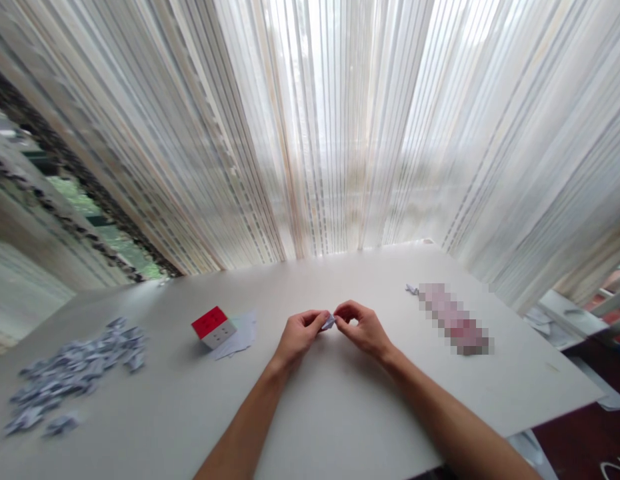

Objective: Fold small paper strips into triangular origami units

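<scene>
- Head view: a small folded paper piece (329, 323) is held above the middle of the white table (315, 427), between the two hands.
- Left hand (301, 335): the paper is pinched between thumb and forefinger.
- Right hand (363, 325): thumb and forefinger are brought narrowly together at the paper's right edge; a gap is left behind the fingertips.
- Left side: a heap of folded papers (80, 367) is spread toward the table's left edge. Between heap and hands, a red-and-white cube (213, 327) is set beside loose paper sheets (243, 335), partly overlapping them in view.
- Right side: a pixelated pinkish item (453, 317) is placed toward the right edge, its nature not discernible.
- Step in hand: folding or creasing is judged to be under way.
- Next move: a steady left pinch appears to be required while the crease is pressed by the right fingertips.
</scene>
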`<state>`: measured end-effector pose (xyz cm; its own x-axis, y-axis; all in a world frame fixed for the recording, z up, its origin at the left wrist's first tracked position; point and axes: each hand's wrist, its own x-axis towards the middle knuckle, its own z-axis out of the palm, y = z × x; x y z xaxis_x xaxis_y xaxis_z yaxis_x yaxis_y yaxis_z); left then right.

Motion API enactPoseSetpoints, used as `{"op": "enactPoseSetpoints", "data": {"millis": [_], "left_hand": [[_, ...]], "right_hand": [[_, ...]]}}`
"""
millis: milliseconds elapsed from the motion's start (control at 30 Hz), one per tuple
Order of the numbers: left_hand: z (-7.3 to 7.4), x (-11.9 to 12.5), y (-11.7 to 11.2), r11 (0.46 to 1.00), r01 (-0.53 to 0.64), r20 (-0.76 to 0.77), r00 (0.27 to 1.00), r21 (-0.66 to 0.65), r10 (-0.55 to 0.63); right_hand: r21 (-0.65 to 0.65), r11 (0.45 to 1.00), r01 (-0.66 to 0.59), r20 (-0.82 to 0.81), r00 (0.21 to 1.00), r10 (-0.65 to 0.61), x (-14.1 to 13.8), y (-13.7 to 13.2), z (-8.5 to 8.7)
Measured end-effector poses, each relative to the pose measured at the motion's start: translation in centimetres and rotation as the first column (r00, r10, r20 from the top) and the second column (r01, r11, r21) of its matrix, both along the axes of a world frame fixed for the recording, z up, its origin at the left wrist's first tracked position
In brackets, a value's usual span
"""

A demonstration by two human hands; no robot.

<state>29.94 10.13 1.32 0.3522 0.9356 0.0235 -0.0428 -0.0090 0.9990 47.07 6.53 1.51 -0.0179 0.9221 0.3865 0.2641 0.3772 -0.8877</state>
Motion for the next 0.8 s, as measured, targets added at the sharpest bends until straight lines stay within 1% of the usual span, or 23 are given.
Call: {"op": "enactPoseSetpoints", "data": {"millis": [133, 233, 333, 467, 600, 667, 800], "left_hand": [[-0.09, 0.18, -0.08, 0.998, -0.05, -0.045, 0.998, 0.047, 0.052], [-0.07, 0.28, -0.2, 0.995, -0.069, -0.057, 0.996, 0.068, 0.073], [0.06, 0.26, -0.27, 0.997, -0.046, -0.06, 0.997, 0.055, 0.049], [0.18, 0.06, -0.24, 0.998, -0.007, -0.088, 0.996, 0.059, 0.012], [0.09, -0.07, -0.12, 0.997, 0.019, -0.115, 0.993, 0.071, -0.011], [0.03, -0.06, -0.07, 0.998, 0.022, -0.111, 0.994, 0.066, -0.015], [0.05, 0.02, -0.07, 0.999, 0.011, -0.095, 0.995, 0.04, -0.007]], "right_hand": [[-0.015, 1.0, -0.004, 0.018, 1.0, 0.004, -0.06, -0.22, 0.21], [-0.037, 0.999, -0.005, 0.002, 1.0, 0.005, -0.2, -0.17, -0.02], [-0.072, 0.997, -0.012, -0.035, 0.999, 0.01, -0.28, 0.04, -0.38], [-0.153, 0.988, -0.031, -0.073, 0.997, 0.02, -0.07, 0.34, -0.67], [-0.231, 0.972, -0.039, -0.034, 0.999, 0.032, 0.28, 0.43, -0.74], [-0.24, 0.97, -0.042, -0.014, 0.999, 0.04, 0.37, 0.39, -0.7], [-0.202, 0.979, -0.027, 0.013, 0.999, 0.031, 0.44, 0.28, -0.51]]}}
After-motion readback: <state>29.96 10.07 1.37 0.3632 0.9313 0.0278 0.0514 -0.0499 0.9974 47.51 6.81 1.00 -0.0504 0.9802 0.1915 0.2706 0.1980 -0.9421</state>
